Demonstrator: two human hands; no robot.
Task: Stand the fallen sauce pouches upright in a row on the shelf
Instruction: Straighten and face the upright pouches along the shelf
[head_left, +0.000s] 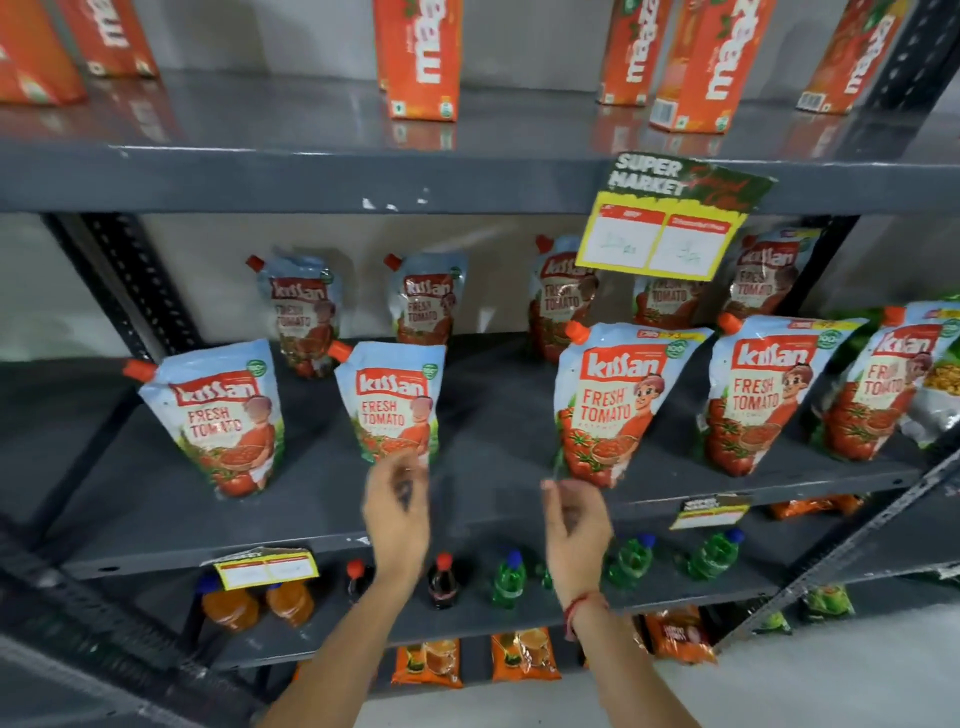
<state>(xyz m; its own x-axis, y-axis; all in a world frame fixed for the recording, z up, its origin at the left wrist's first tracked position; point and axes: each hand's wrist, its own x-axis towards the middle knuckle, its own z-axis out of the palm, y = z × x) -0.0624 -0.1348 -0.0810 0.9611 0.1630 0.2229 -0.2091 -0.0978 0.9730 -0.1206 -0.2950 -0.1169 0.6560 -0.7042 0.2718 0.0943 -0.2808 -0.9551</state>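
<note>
Both hands, left (397, 506) and right (574, 519), hang loosely open, empty, before the shelf edge (467, 540).

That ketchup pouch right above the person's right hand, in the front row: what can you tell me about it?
The ketchup pouch is a soft, glossy plastic bag, pale blue on top, with a red brand panel, "Fresh Tomato" lettering, a cartoon child and pictured tomatoes below. An orange screw cap sits on its upper left corner. It stands upright, slightly tilted, near the front edge of the grey metal shelf, apart from its neighbours. The right hand is just beneath its lower edge; whether the fingers touch it is unclear.
</note>
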